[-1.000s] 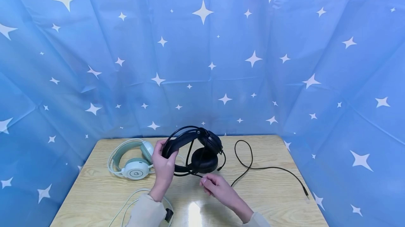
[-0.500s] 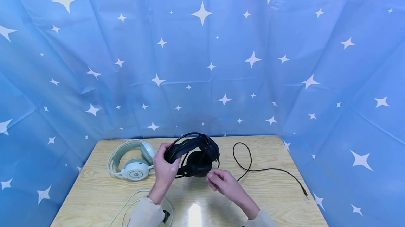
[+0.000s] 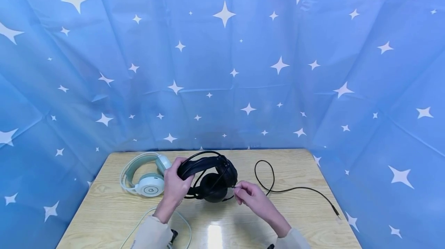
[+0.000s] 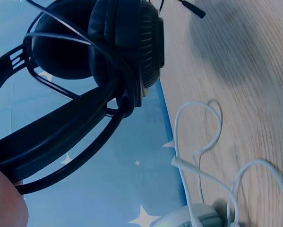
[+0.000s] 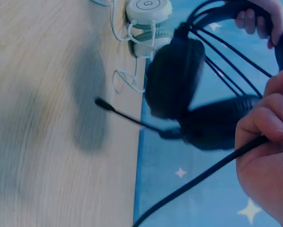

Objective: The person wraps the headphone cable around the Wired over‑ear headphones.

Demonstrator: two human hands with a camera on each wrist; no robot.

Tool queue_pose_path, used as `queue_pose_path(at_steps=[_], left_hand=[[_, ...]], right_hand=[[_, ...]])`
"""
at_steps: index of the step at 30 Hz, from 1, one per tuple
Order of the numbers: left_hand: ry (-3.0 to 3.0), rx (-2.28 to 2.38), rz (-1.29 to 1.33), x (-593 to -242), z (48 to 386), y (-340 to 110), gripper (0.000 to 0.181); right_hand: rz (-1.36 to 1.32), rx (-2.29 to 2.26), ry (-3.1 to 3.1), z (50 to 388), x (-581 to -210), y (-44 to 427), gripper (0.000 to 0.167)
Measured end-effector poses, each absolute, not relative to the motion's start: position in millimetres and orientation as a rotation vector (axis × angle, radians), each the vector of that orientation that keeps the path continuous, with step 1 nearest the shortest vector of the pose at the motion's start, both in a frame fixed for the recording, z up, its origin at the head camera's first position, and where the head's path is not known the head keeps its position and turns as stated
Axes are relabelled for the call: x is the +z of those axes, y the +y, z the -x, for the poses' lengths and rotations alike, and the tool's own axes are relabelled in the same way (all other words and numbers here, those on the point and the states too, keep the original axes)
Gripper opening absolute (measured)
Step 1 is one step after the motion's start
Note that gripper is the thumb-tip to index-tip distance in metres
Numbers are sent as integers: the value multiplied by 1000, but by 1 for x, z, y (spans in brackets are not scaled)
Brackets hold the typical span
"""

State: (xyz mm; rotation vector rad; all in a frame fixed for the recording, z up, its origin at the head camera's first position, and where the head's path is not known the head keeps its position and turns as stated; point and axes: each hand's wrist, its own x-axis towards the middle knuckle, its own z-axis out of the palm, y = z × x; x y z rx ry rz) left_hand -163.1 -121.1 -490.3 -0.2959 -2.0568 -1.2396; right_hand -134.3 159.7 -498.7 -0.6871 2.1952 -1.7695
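In the head view, my left hand (image 3: pixel 174 183) grips the headband of a black headset (image 3: pixel 213 188), which is tilted and raised above the table. The left wrist view shows the headband (image 4: pixel 61 132) and the ear cups (image 4: pixel 127 42) up close. My right hand (image 3: pixel 256 199) is beside the ear cups. In the right wrist view, its curled fingers hold the headset's black cable (image 5: pixel 193 183). A thin microphone boom (image 5: pixel 134 122) sticks out from one ear cup.
A white and green headset (image 3: pixel 150 186) lies at the table's (image 3: pixel 313 226) left back, with its white cable (image 3: pixel 185 224) looped in front. The black cable's far end (image 3: pixel 335 211) lies near the right edge. A blue starred curtain (image 3: pixel 222 67) surrounds the table.
The black headset has come lower and slightly left in the left hand. My right hand has moved right and a little away from me, and the loop of black cable on the table has shifted.
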Motion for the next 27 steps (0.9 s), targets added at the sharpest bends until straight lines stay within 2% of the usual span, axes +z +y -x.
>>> queue_pose_path(at_steps=[15, 27], left_hand=[[-2140, -1265, 371, -489, 160, -130, 34], [-2191, -1600, 441, -477, 158, -124, 30]], right_hand=[[589, -1767, 2376, 147, -487, 171, 22], [446, -1819, 2480, 155, -477, 173, 15]])
